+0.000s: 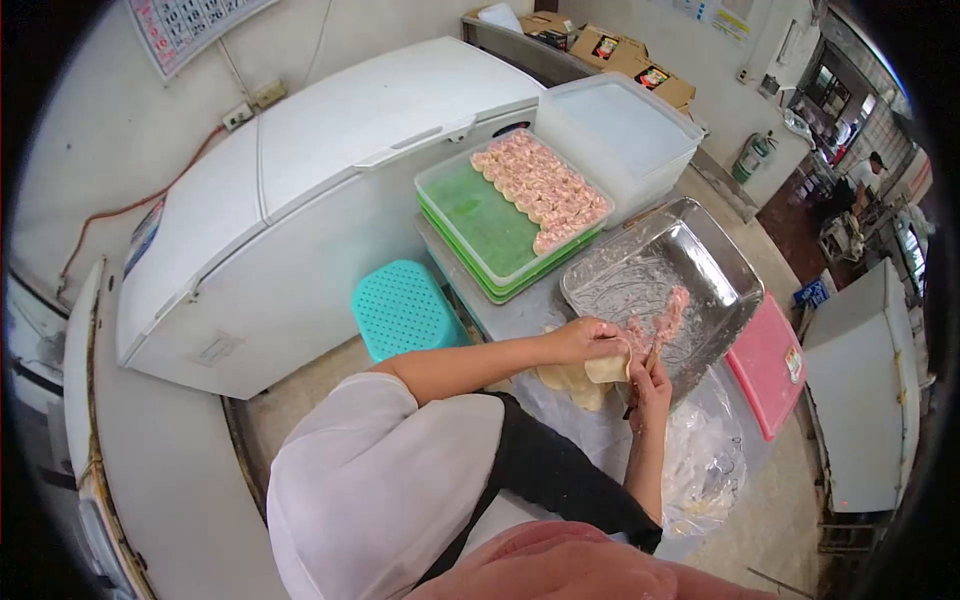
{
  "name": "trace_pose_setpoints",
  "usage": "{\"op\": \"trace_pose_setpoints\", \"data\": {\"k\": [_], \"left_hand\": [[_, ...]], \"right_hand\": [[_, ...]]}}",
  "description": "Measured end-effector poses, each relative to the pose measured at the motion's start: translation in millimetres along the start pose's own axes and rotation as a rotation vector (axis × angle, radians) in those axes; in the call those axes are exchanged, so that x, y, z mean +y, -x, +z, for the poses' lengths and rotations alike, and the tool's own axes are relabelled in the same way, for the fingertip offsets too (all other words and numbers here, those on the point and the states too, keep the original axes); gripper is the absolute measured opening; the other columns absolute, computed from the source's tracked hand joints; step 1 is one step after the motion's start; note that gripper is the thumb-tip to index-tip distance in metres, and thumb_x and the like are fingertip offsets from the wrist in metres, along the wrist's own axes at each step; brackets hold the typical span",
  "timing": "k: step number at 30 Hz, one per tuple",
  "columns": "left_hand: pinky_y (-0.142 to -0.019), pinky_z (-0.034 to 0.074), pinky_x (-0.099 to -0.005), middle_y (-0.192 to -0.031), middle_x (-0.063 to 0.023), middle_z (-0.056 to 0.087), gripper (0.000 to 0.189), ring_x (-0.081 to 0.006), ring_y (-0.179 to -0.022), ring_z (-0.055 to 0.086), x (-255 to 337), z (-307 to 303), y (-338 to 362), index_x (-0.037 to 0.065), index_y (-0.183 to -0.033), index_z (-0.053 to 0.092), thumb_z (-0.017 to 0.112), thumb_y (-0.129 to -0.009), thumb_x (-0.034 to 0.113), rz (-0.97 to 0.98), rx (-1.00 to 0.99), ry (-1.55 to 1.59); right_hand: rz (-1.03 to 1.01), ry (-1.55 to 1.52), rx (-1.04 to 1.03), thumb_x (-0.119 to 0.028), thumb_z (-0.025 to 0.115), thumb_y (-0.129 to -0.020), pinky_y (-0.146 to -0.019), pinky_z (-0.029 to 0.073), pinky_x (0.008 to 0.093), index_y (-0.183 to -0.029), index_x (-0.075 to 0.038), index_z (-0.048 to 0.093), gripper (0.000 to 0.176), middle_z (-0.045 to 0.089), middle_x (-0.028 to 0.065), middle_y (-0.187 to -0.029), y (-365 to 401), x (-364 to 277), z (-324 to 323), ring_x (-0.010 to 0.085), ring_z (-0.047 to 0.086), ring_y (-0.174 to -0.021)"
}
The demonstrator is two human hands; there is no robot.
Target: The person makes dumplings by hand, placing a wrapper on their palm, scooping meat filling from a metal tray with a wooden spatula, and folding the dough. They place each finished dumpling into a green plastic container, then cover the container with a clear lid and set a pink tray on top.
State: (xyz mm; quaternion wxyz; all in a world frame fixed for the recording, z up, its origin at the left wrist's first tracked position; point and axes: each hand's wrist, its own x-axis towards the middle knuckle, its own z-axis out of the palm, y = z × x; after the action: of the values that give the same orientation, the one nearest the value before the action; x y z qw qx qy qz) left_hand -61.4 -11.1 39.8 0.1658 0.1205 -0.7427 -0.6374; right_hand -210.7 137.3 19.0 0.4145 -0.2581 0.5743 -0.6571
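My left hand (583,341) is closed on a thin, pale dumpling wrapper (606,370), with some pink meat filling at its fingers. Beside it, my right hand (650,392) is wrapped round a slim tool whose dark end (629,412) shows below the fingers; its kind is mostly hidden. Both hands are close together at the near edge of a metal tray (715,255), where a small heap of pink minced filling (672,315) remains and smears coat the bottom. Under my hands lies a stack of round wrappers (572,385) on plastic.
A green-bottomed tray (480,225) holds rows of filled dumplings, stacked on others. Behind are clear plastic boxes (625,120) and a white chest freezer (330,190). A turquoise stool (405,305) stands left, a pink lid (765,370) right, a plastic bag (705,455) nearer me.
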Motion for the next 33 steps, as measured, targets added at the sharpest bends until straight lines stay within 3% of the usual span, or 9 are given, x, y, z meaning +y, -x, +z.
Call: {"op": "trace_pose_setpoints", "data": {"k": [3,5,8,13,16,19,21,24,33], "left_hand": [[-0.075,0.047,-0.0262,-0.091,-0.0006,0.065,0.027,-0.0076,-0.084,0.057,-2,5,5,0.005,-0.104,0.065,0.056,-0.093,0.028,0.019,0.073,-0.171],[-0.075,0.047,-0.0261,-0.091,-0.0007,0.065,0.026,-0.0075,-0.085,0.057,-8,9,9,0.005,-0.103,0.065,0.057,-0.093,0.027,-0.032,0.072,-0.135],[-0.076,0.047,-0.0262,-0.091,-0.0007,0.065,0.024,-0.0074,-0.086,0.057,-6,18,12,0.004,-0.101,0.065,0.057,-0.093,0.025,-0.071,0.060,-0.110],[-0.079,0.046,-0.0267,-0.091,-0.0014,0.065,0.022,-0.0082,-0.087,0.057,4,23,10,0.004,-0.100,0.065,0.058,-0.092,0.023,-0.115,0.012,-0.168],[-0.080,0.046,-0.0268,-0.097,-0.0043,0.066,0.026,-0.0100,-0.089,0.058,-6,24,7,0.005,-0.106,0.064,0.059,-0.091,0.026,-0.059,-0.001,-0.164],[-0.082,0.046,-0.0294,-0.098,-0.0058,0.063,0.026,-0.0146,-0.092,0.057,-5,31,10,0.006,-0.103,0.061,0.064,-0.087,0.026,0.059,0.200,-0.225],[-0.080,0.046,-0.0325,-0.095,-0.0061,0.058,0.027,-0.0187,-0.092,0.055,-1,34,13,0.007,-0.098,0.057,0.070,-0.082,0.025,0.269,0.214,-0.504],[-0.076,0.045,-0.0347,-0.090,-0.0065,0.053,0.028,-0.0221,-0.089,0.053,5,49,15,0.007,-0.091,0.054,0.073,-0.078,0.023,0.335,0.010,-0.323],[-0.078,0.047,-0.0368,-0.095,-0.0130,0.060,0.025,-0.0292,-0.089,0.060,-1,17,1,0.005,-0.098,0.059,0.066,-0.082,0.023,0.287,-0.081,-0.353]], "right_hand": [[0.106,-0.072,-0.102,-0.014,0.064,-0.086,-0.061,0.036,0.0184,-0.097,-0.005,0.064,0.014,0.056,-0.0066,-0.080,5,-1,-4,0.0033,0.047,-0.070],[-0.020,0.034,-0.085,-0.015,0.062,-0.086,-0.043,0.025,0.0180,-0.090,-0.008,0.061,0.008,0.050,-0.0080,-0.064,11,-9,7,0.0013,0.038,-0.048],[-0.025,-0.014,-0.140,-0.010,0.064,-0.085,-0.056,0.034,0.0183,-0.089,-0.006,0.062,0.006,0.053,-0.0069,-0.073,20,-15,11,0.0031,0.045,-0.063],[-0.004,0.077,-0.165,-0.014,0.063,-0.086,-0.046,0.028,0.0187,-0.087,-0.009,0.060,0.006,0.048,-0.0083,-0.064,19,10,-13,0.0017,0.039,-0.051],[0.056,0.011,-0.127,-0.017,0.062,-0.087,-0.039,0.023,0.0193,-0.084,-0.012,0.058,0.007,0.043,-0.0094,-0.059,25,2,-14,0.0014,0.034,-0.044],[0.079,-0.052,-0.063,-0.017,0.061,-0.088,-0.038,0.024,0.0195,-0.082,-0.011,0.058,0.009,0.044,-0.0085,-0.059,27,-1,-13,0.0021,0.035,-0.044],[0.052,-0.074,-0.021,-0.017,0.061,-0.089,-0.038,0.024,0.0194,-0.081,-0.011,0.058,0.010,0.045,-0.0079,-0.059,29,-2,-10,0.0024,0.035,-0.043],[-0.009,-0.135,0.063,-0.017,0.061,-0.089,-0.038,0.025,0.0190,-0.081,-0.010,0.058,0.012,0.047,-0.0067,-0.059,31,-4,-3,0.0027,0.036,-0.043],[-0.001,0.042,0.095,-0.015,0.064,-0.087,-0.040,0.025,0.0191,-0.076,-0.010,0.057,0.013,0.050,-0.0056,-0.060,35,-4,8,0.0028,0.038,-0.044]]}}
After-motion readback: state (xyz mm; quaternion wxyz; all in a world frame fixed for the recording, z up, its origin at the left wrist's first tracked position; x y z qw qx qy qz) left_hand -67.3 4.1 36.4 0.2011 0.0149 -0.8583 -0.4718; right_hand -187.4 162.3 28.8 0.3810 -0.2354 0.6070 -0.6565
